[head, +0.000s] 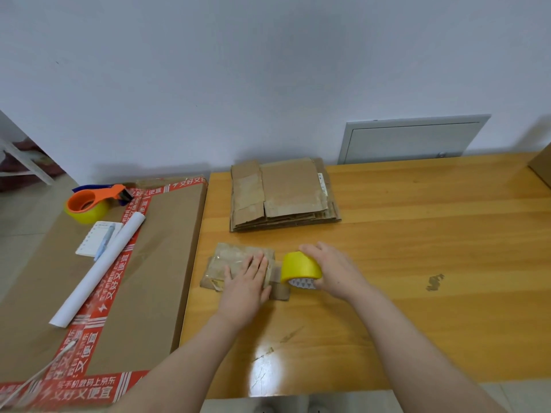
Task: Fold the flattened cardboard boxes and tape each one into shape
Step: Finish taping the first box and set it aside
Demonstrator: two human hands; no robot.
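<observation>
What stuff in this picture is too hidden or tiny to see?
All in the head view:
- Small box: its middle is under the left hand.
- Tape roll: its right side is behind the right hand.
- Notepad: writing too small to read.
- Brown thing: cut off by the right edge.
- Stack: the box count is unclear, the edges blur together.

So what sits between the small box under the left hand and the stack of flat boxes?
Nothing: the head view shows only a bare strip of table between the small box and the stack of flat boxes.
</observation>
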